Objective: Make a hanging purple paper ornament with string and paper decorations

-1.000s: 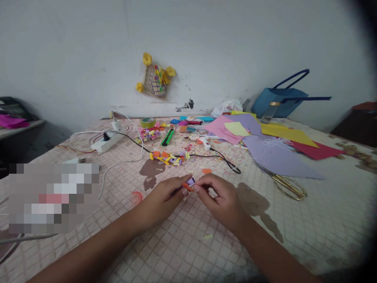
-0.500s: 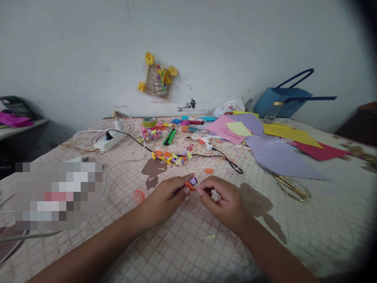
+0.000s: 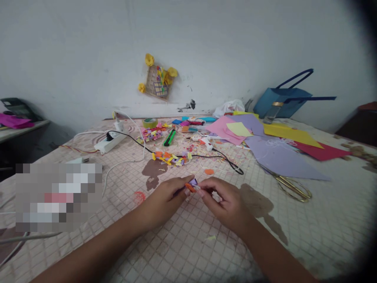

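Observation:
Over the middle of the table, my left hand (image 3: 165,198) pinches a small orange and purple craft piece between thumb and fingers. Its orange part (image 3: 190,187) lies by the thumb, and the purple part (image 3: 193,182) sticks up just behind. My right hand (image 3: 225,202) is closed in a pinch right beside the piece. A small whitish bit shows at its fingertips, too small to name. Beyond the hands lie a cluster of orange, yellow and purple cut pieces (image 3: 169,158) and a loose orange disc (image 3: 209,171).
Gold-handled scissors (image 3: 294,190) lie to the right, by purple sheets (image 3: 282,161) and yellow sheets (image 3: 291,133). Behind are a green cutter (image 3: 169,137), a tape roll (image 3: 150,123) and a white glue gun (image 3: 207,144). A power strip (image 3: 110,142) and cables occupy the left.
Both hands stay nearly in place, still at the orange and purple piece. The right fingertips have shifted very slightly. The other things have not moved.

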The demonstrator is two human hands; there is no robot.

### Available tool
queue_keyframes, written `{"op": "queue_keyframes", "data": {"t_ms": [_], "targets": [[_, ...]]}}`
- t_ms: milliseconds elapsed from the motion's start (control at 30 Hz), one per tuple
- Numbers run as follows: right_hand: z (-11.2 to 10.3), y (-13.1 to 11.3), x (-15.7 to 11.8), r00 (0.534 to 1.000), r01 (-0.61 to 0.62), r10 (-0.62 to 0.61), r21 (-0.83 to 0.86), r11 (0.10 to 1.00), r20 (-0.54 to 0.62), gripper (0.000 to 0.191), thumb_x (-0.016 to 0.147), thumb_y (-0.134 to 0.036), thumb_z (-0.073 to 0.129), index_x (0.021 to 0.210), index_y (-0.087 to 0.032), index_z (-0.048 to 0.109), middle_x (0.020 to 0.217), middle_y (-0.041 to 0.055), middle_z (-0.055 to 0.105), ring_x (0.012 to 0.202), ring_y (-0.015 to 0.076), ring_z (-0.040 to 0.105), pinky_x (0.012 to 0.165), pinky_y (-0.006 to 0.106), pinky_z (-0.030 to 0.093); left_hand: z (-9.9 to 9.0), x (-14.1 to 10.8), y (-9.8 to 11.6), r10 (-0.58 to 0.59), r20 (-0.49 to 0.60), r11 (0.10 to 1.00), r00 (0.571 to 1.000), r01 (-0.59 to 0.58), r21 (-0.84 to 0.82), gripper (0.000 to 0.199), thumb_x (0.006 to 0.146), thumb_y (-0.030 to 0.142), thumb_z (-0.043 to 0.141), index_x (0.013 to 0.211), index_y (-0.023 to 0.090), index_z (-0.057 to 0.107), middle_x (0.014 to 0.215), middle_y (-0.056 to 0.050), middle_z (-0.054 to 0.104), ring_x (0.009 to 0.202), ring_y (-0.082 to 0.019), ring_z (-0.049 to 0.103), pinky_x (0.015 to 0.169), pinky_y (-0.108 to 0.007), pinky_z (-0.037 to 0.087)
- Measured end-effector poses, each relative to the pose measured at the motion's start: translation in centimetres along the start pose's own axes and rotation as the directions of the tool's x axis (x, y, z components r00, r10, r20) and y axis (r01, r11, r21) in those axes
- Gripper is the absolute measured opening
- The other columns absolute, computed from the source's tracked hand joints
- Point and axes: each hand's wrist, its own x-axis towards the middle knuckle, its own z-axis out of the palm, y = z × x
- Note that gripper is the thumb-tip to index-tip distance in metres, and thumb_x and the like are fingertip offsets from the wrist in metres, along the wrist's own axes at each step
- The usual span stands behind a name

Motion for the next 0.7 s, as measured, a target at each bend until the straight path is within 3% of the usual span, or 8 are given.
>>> {"op": "queue_keyframes", "data": {"t_ms": [167,333,433,567,700], "targets": [[-0.2,0.2,0.0,0.997,0.055,-0.058,-0.041,0.998,-0.058,0.014,0.086,-0.014,0.054,0.094,-0.021,0.061,0.085,0.0029,0.069,0.080,0.0143,0.064,0.072,0.027,0.051,-0.1,0.0,0.1,-0.015,0.000,1.000,1.000,0.015,0.006,0.036,0.091,0.025,0.042,0.125,0.017,0.053,0.121,-0.008,0.063,0.114,-0.019,0.055,0.100,-0.038,0.041],[-0.2,0.3,0.0,0.996,0.013,-0.013,-0.001,1.000,-0.090,0.014,0.086,-0.015,0.054,0.093,-0.022,0.063,0.082,0.0025,0.069,0.076,0.0150,0.064,0.068,0.028,0.052,-0.2,0.1,0.0,-0.007,-0.001,0.999,1.000,0.007,0.044,0.036,0.091,0.024,0.041,0.124,0.018,0.053,0.126,-0.007,0.060,0.115,-0.019,0.055,0.099,-0.036,0.042],[-0.2,0.5,0.0,0.996,-0.007,0.009,0.022,1.000,-0.094,0.014,0.086,-0.015,0.054,0.093,-0.022,0.064,0.080,0.0023,0.068,0.074,0.0145,0.063,0.065,0.027,0.052,-0.2,0.1,-0.2,-0.022,0.022,0.980,1.000,0.017,0.197,0.039,0.091,0.021,0.040,0.128,0.017,0.050,0.122,-0.009,0.062,0.110,-0.020,0.057,0.096,-0.037,0.044],[-0.3,0.5,-0.2,0.995,-0.034,0.038,0.042,0.999,-0.090,0.013,0.086,-0.016,0.053,0.092,-0.021,0.063,0.079,0.0024,0.066,0.073,0.0144,0.063,0.063,0.027,0.052,0.1,0.2,-0.6,-0.091,0.102,0.855,0.991,0.026,0.517,0.043,0.089,0.016,0.037,0.130,0.013,0.047,0.109,-0.013,0.064,0.099,-0.025,0.060,0.084,-0.042,0.048],[-0.5,0.7,-0.3,0.994,-0.059,0.062,0.036,0.998,-0.086,0.012,0.087,-0.017,0.053,0.092,-0.022,0.062,0.079,0.0022,0.065,0.073,0.0143,0.061,0.063,0.027,0.051,0.3,0.4,-0.9,-0.082,0.174,0.767,0.981,-0.049,0.639,0.041,0.088,0.013,0.038,0.126,0.015,0.051,0.105,-0.012,0.063,0.094,-0.026,0.060,0.077,-0.041,0.048]]}}
